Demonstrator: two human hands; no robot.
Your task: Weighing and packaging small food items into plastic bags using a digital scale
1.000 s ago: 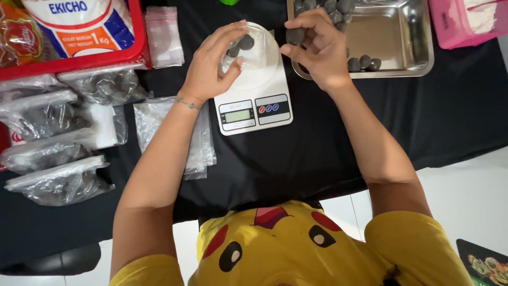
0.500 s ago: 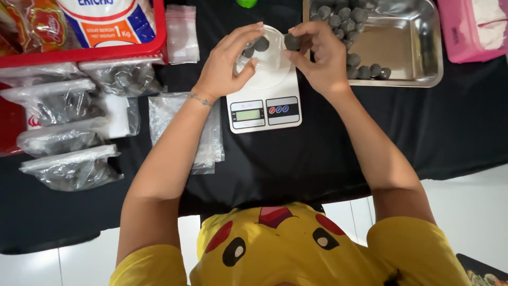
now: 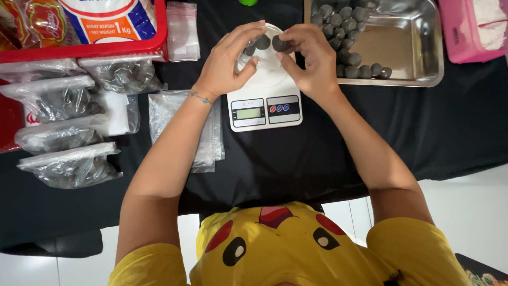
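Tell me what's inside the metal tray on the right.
The metal tray holds dark round balls clustered along its left side; the rest is bare steel. Whatever lies under the pile, or beyond the top edge, can't be seen.

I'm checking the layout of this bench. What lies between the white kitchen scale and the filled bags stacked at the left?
In the head view, a flat pile of empty clear bags lies on the black cloth between the scale and the filled bags; the left forearm crosses over it.
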